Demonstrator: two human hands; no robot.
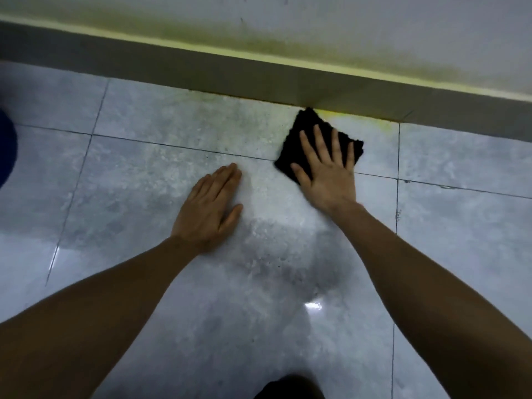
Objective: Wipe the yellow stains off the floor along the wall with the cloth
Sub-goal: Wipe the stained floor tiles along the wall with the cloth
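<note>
Right now the right hand [328, 171] is pressing flat, fingers straight, on the black cloth [305, 131] while the left hand [210, 205] is bracing open-palmed on the floor [144, 168], so the yellow stain [359, 120] at the cloth's 2 o'clock risks smearing along the skirting [230, 73].

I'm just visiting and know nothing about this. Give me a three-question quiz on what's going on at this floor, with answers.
1. True or false: the right hand lies flat on the cloth.
2. Which touches the floor directly? A) left hand B) right hand's fingers
3. Fill in: the yellow stain left on the floor lies to the ___ of the cloth, along the skirting.

Key: 1 true; 2 A; 3 right
</note>
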